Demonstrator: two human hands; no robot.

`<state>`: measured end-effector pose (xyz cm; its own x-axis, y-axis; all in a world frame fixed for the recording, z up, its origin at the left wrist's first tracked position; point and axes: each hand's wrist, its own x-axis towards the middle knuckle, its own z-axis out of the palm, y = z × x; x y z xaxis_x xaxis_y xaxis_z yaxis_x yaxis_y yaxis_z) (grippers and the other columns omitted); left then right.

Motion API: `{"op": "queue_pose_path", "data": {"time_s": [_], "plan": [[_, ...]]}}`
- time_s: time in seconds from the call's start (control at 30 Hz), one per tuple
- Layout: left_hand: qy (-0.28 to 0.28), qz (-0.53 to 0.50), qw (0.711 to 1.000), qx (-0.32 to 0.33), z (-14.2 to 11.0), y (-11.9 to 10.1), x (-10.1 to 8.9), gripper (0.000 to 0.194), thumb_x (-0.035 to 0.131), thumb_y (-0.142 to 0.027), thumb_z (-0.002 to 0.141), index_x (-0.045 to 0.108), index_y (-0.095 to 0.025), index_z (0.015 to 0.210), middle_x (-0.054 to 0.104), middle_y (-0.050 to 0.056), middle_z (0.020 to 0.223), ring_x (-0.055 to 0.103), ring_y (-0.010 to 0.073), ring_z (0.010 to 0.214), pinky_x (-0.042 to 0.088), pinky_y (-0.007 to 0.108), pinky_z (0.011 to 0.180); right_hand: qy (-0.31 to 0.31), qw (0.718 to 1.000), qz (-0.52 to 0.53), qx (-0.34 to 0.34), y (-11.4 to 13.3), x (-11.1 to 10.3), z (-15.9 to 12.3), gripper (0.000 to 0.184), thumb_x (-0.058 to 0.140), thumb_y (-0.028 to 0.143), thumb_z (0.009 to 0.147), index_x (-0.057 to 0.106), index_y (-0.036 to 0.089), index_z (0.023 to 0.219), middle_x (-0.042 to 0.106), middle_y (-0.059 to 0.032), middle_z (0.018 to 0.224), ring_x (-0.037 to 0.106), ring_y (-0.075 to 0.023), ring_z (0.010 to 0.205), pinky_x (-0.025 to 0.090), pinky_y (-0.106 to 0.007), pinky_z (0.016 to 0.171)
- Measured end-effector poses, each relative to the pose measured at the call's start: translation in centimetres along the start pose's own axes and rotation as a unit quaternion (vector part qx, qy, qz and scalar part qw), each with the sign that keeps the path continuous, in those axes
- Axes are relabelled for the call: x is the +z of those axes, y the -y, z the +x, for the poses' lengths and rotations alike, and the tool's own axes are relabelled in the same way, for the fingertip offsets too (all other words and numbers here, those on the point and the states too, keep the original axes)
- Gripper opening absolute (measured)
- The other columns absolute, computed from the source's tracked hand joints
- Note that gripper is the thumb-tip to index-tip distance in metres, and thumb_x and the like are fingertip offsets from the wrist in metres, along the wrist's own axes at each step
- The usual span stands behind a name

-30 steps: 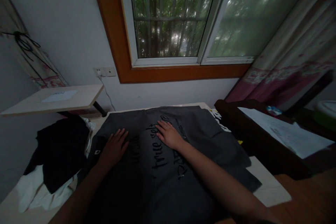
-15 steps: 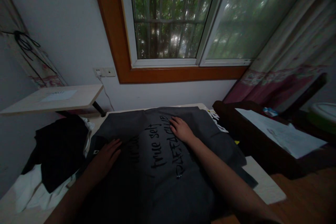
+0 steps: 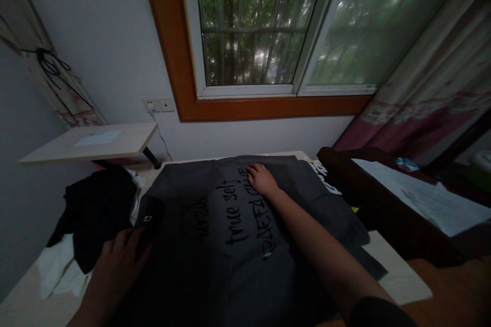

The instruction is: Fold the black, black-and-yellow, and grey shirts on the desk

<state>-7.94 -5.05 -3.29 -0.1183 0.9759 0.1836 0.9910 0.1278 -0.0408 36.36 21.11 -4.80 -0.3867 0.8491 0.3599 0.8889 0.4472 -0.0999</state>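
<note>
A dark grey T-shirt (image 3: 284,276) with black lettering, including "true self", lies spread over a pale table (image 3: 19,301). My right hand (image 3: 262,181) rests palm down on its upper part, fingers stretched over the end of the lettering. At the left side of the shirt, my left hand (image 3: 121,256) is low on the cloth, thumb apart from the slightly bent fingers. Just beyond those fingers is the darker collar area with a small white label (image 3: 148,218). Deep shadow hides the near left part of the shirt.
Black clothing (image 3: 102,204) and white cloth (image 3: 57,265) are heaped at the left, below a raised wooden shelf (image 3: 126,145). White print (image 3: 326,179) shows past the shirt's right edge. To the right, a dark brown piece of furniture (image 3: 383,204) carries a white sheet (image 3: 422,194).
My left hand has slid left and toward me, from the shirt's surface to its left side, uncovering the collar label. My right hand stays in nearly the same place. The view has shifted slightly.
</note>
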Motion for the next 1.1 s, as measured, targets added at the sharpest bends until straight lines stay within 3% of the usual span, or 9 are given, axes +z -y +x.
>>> {"op": "queue_pose_path", "data": {"time_s": [0.17, 0.5, 0.83, 1.1], "plan": [[-0.014, -0.037, 0.999, 0.003, 0.9, 0.7, 1.4, 0.051, 0.042, -0.039, 0.094, 0.060, -0.016, 0.135, 0.055, 0.019, 0.133, 0.056, 0.0346, 0.119, 0.045, 0.052, 0.098, -0.014, 1.000, -0.015, -0.012, 0.2, 0.1, 1.2, 0.040, 0.049, 0.027, 0.099, 0.067, 0.015, 0.132, 0.052, -0.0135, 0.149, 0.045, -0.0272, 0.136, 0.034, -0.039, 0.119], [-0.014, -0.057, 0.998, 0.002, 2.9, 2.8, 3.4, 0.048, 0.041, -0.005, 0.086, 0.066, -0.018, 0.125, 0.059, 0.014, 0.124, 0.062, 0.0263, 0.107, 0.048, 0.041, 0.096, 0.046, 0.999, -0.018, 0.017, -0.5, 1.1, 2.7, 0.050, 0.042, 0.037, 0.103, 0.054, 0.017, 0.147, 0.052, -0.0117, 0.153, 0.042, -0.0255, 0.143, 0.031, -0.040, 0.120], [-0.009, -0.050, 0.998, 0.022, 6.2, 1.1, 2.2, 0.055, 0.043, 0.002, 0.078, 0.064, -0.019, 0.125, 0.059, 0.012, 0.126, 0.057, 0.0254, 0.106, 0.045, 0.039, 0.099, 0.023, 0.996, -0.031, 0.077, -0.3, 0.9, 2.5, 0.047, 0.041, 0.041, 0.104, 0.056, 0.023, 0.145, 0.053, -0.0099, 0.150, 0.044, -0.0282, 0.137, 0.036, -0.041, 0.113], [-0.009, -0.013, 0.998, 0.062, 9.7, -0.3, 1.5, 0.049, 0.039, -0.001, 0.086, 0.061, -0.017, 0.126, 0.056, 0.016, 0.127, 0.052, 0.0288, 0.110, 0.045, 0.042, 0.097, 0.013, 0.990, -0.061, 0.125, 1.0, -1.2, -0.9, 0.043, 0.043, 0.041, 0.103, 0.058, 0.024, 0.140, 0.055, -0.0143, 0.138, 0.047, -0.0321, 0.124, 0.042, -0.042, 0.100]]}}
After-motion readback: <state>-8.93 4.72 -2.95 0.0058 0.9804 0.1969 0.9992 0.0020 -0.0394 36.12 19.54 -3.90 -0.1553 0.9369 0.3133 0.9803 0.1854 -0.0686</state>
